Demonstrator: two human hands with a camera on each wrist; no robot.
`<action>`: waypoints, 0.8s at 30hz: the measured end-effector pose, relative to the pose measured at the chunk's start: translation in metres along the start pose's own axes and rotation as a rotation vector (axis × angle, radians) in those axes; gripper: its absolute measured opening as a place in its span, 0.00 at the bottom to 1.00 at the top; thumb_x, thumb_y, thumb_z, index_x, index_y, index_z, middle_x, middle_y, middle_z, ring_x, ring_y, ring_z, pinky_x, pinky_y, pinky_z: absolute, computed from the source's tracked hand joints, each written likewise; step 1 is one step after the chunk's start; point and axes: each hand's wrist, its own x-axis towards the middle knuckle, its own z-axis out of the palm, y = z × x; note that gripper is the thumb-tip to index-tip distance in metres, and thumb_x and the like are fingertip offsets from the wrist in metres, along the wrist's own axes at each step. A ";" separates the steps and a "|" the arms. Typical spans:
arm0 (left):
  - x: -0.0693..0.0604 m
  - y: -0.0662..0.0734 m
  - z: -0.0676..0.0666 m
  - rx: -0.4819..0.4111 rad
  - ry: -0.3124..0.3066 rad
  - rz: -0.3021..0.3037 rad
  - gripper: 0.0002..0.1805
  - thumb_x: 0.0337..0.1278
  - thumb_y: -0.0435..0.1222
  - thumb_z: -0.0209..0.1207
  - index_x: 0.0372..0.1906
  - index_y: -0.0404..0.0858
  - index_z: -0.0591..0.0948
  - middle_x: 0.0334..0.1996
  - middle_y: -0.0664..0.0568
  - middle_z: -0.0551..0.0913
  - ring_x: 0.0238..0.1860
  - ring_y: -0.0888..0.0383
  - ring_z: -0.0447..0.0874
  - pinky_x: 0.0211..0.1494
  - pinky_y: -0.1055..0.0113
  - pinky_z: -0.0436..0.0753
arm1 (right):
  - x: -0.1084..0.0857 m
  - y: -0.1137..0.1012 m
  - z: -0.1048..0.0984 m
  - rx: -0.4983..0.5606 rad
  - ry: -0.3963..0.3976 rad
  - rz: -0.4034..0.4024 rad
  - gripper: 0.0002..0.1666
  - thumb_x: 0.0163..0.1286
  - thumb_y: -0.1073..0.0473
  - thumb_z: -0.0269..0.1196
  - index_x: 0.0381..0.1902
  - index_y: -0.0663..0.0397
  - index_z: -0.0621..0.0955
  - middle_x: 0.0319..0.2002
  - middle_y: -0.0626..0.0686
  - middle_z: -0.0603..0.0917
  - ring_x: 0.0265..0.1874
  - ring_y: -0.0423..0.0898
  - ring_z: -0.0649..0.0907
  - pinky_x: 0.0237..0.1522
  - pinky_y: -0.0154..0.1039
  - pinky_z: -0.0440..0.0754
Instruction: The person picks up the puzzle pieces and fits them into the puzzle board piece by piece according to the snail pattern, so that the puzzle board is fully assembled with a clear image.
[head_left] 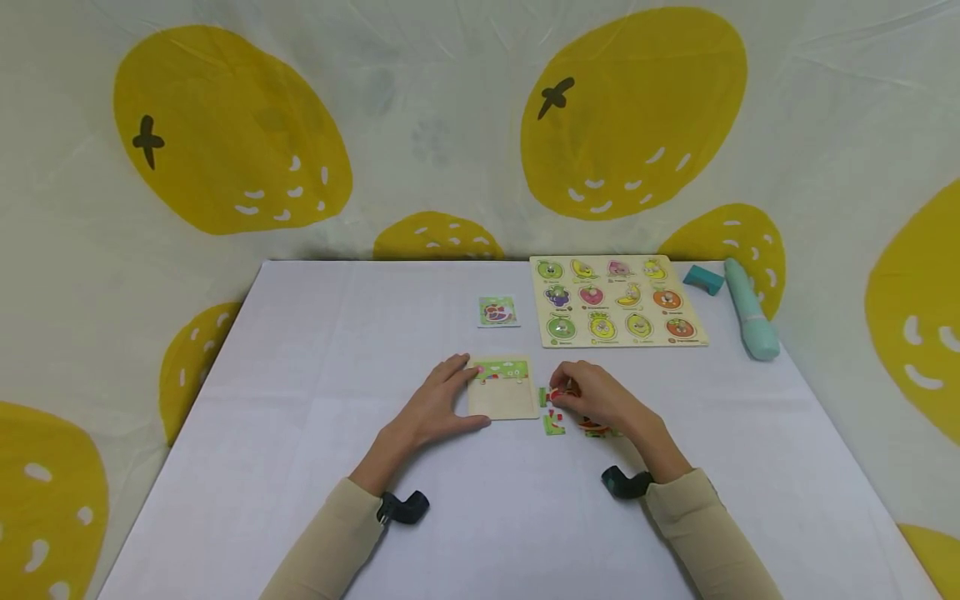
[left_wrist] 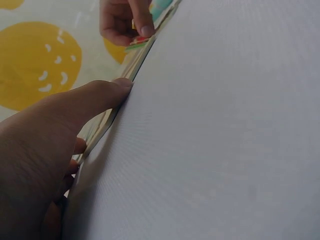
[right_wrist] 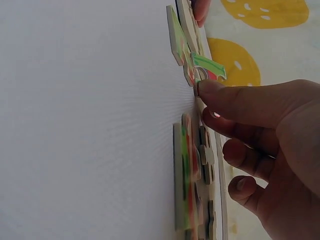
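Note:
A small wooden puzzle tray (head_left: 502,403) lies on the white table, a strip of green pieces fitted along its far edge. My left hand (head_left: 440,406) spans its left side, thumb at the near edge and fingers at the far left corner. Just right of the tray, my right hand (head_left: 597,395) pinches a puzzle piece between thumb and forefinger; in the right wrist view the green and red piece (right_wrist: 209,66) stands tilted at the fingertips. A loose piece (head_left: 554,423) lies below the tray's right side, and several more (right_wrist: 186,175) lie under the right hand.
Behind the tray is a small square picture piece (head_left: 498,312). A wooden fruit board (head_left: 624,301) lies at the back right, beside a teal block (head_left: 703,280) and a light teal bottle-shaped object (head_left: 752,310). A cloth with yellow fruit prints hangs behind the table.

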 end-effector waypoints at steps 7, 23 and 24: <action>0.000 0.000 0.001 -0.003 0.003 0.003 0.48 0.47 0.62 0.69 0.73 0.45 0.70 0.78 0.50 0.61 0.80 0.52 0.55 0.82 0.55 0.57 | 0.000 -0.001 -0.001 -0.003 0.002 -0.017 0.07 0.70 0.58 0.65 0.45 0.48 0.81 0.35 0.44 0.82 0.35 0.42 0.77 0.40 0.35 0.79; 0.000 -0.001 0.001 0.001 -0.010 -0.003 0.49 0.48 0.63 0.68 0.73 0.46 0.69 0.78 0.50 0.60 0.80 0.52 0.53 0.83 0.57 0.55 | 0.007 -0.007 -0.008 -0.006 0.014 -0.059 0.07 0.72 0.58 0.63 0.46 0.49 0.80 0.36 0.45 0.82 0.34 0.42 0.77 0.39 0.34 0.78; 0.000 0.000 0.000 -0.001 -0.009 -0.003 0.49 0.48 0.63 0.68 0.73 0.45 0.69 0.78 0.50 0.60 0.80 0.52 0.54 0.83 0.56 0.55 | 0.007 -0.008 -0.008 -0.005 0.014 -0.067 0.07 0.73 0.58 0.63 0.46 0.49 0.81 0.36 0.45 0.82 0.34 0.42 0.77 0.39 0.34 0.78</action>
